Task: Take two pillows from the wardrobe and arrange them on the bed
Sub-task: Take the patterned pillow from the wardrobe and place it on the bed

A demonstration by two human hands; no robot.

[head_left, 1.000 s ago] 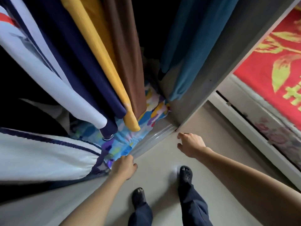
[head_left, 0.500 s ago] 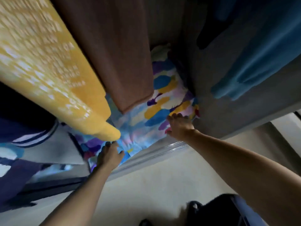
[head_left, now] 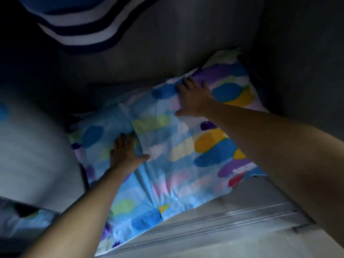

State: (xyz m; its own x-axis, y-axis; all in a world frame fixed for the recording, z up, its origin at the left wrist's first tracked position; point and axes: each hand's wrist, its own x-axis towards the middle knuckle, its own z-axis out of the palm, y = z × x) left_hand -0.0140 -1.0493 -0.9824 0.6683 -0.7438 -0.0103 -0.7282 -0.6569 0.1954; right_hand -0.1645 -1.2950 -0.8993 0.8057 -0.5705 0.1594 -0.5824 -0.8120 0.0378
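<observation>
Here, items run from largest to smallest.

1. Wardrobe (head_left: 186, 43): its dim grey interior fills the view. A second ago the head stood back, with floor, feet and hanging clothes in sight; now it is low and inside, with only a striped garment (head_left: 80, 28) overhead and a pale, blurred cloth mass (head_left: 33, 138) at the left.
2. Pillow (head_left: 186, 146): patterned in blue, yellow and purple, it lies on the wardrobe floor, its near edge just behind the door track (head_left: 223, 222) and its far corner against the right wall. Half a second ago clothes hid most of it; now nearly all of its top shows. A second stretch of the same print (head_left: 93, 135) lies to the left across a crease; whether this is the second pillow cannot be told.
3. Right hand (head_left: 193, 97): half a second ago at the near edge, it now lies flat near the far edge, fingers spread and straight, pressing the cover but closed on nothing.
4. Left hand (head_left: 124, 149): also further in, it rests at the crease, fingers extended and slightly apart, thumb out, nothing gripped.
5. Reading: the reach looks complete and the grasp not yet made. The likely next need is to curl the fingers under the far edge and draw the soft pillow out over the track.
</observation>
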